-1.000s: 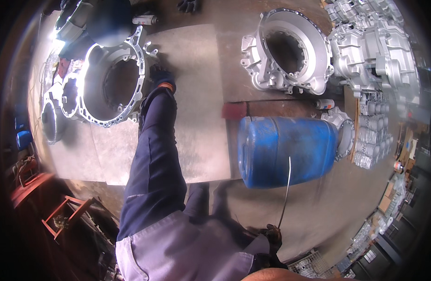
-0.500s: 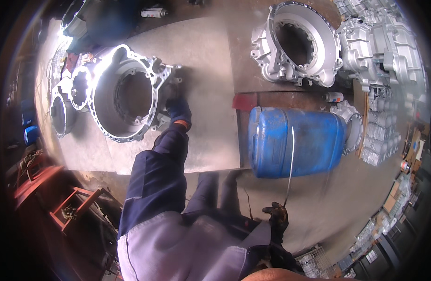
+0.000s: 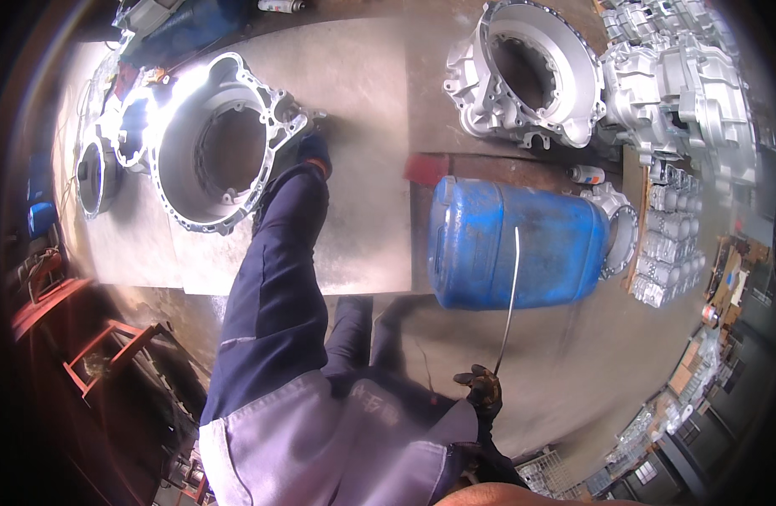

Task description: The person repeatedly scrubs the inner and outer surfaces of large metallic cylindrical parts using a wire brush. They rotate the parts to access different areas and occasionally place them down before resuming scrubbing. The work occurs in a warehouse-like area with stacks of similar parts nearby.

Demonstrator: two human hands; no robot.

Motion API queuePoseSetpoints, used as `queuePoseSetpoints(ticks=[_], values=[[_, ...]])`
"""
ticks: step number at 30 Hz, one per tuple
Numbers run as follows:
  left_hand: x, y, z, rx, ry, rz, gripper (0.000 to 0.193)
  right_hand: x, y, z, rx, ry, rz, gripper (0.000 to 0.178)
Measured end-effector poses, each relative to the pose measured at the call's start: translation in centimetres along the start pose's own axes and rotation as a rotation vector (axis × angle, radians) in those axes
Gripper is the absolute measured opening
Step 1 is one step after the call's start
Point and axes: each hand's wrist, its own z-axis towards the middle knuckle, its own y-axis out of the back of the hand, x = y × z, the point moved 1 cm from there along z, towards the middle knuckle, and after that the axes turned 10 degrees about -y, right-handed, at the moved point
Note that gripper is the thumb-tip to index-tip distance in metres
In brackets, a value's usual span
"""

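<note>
A large silver cast-metal housing [image 3: 257, 181] with a wide round opening stands on the pale work surface at the left. My left arm reaches forward to its right side, and my dark-gloved left hand [image 3: 314, 148] is against or just behind the projecting bracket there; its fingers are hidden by the sleeve and the casting. Low at the right, my gloved right hand [image 3: 482, 388] is closed round the lower end of a thin metal rod [image 3: 509, 304]. The rod points up and forward, its slightly bent tip in front of the blue plastic drum [image 3: 539, 244].
Another silver housing [image 3: 535, 126] stands at the far right, with several stacked castings [image 3: 687, 93] beyond it. Spray cans [image 3: 587, 174] lie near the drum and at the far edge. A red metal frame [image 3: 110, 358] stands at the lower left.
The whole view has shifted, so housings and drum appear slightly higher and further left. My left hand has moved further forward beside the housing's bracket. My right hand keeps the rod.
</note>
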Motion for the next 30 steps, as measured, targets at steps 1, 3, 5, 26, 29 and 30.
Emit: queuePoseSetpoints(ticks=[1,3,5,26,29,30], values=[[0.0,0.5,-0.3,0.03,-0.026,-0.035,0.012,0.0,0.1,-0.5,-0.008,-0.026,0.023,0.054],[-0.3,1.4,-1.5,0.084,-0.071,-0.101,0.016,-0.4,0.1,-0.7,-0.007,-0.038,-0.02,0.058],[-1.3,2.0,-3.5,0.127,-0.108,-0.152,0.02,-1.1,0.2,-0.2,0.0,-0.001,-0.049,0.058],[-13.1,21.7,-34.0,-0.476,0.004,-0.64,0.056,-10.9,10.4,-0.5,0.119,0.496,0.098,0.051],[-8.8,24.1,-29.3,-0.615,0.319,-0.596,0.061,-12.2,11.5,0.1,0.126,0.454,0.197,0.066],[-7.9,24.2,-27.7,-0.483,0.404,-0.62,0.061,-12.5,11.5,0.4,0.066,0.51,0.261,0.06]])
